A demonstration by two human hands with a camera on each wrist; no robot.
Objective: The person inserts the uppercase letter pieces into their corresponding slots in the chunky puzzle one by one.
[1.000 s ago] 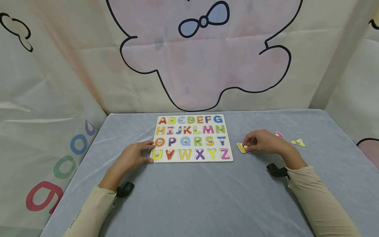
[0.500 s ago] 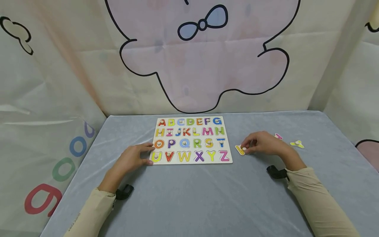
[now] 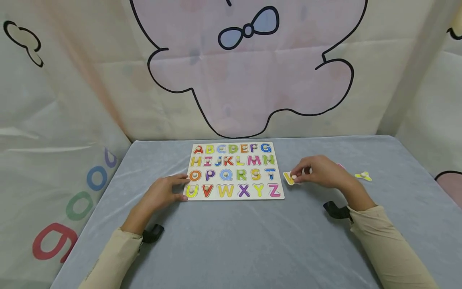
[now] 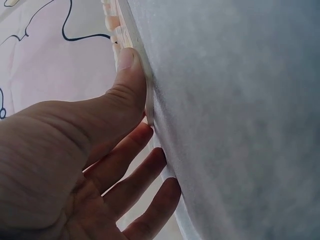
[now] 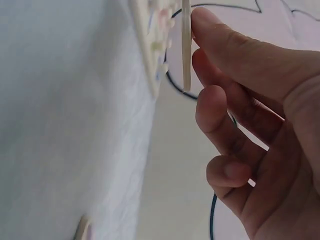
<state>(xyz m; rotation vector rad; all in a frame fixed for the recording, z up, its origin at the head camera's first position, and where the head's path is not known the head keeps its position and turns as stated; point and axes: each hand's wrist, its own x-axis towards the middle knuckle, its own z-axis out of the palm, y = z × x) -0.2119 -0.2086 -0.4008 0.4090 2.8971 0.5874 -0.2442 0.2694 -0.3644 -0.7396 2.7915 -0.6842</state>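
Observation:
An alphabet peg puzzle board (image 3: 234,182) lies on the table in the head view, most letters showing knobs. My left hand (image 3: 162,192) rests at its left side, thumb at the near corner; in the left wrist view the thumb (image 4: 131,75) touches the board's edge and the fingers are spread. Just right of the board, my right hand (image 3: 321,172) pinches a yellow letter puzzle piece (image 3: 288,178) between thumb and fingertips, hiding part of it. Edge-on in the right wrist view, that letter puzzle piece (image 5: 186,50) is off the cloth.
A yellow-green letter piece (image 3: 363,176) lies on the table right of my right hand. A pink piece (image 3: 340,165) is mostly hidden behind that hand. Grey-blue cloth (image 3: 245,241) covers the table, and a printed curtain (image 3: 231,80) stands behind it.
My right hand has moved a little to the left with the yellow letter puzzle piece, closer to the board. The left hand has stayed at the board's edge.

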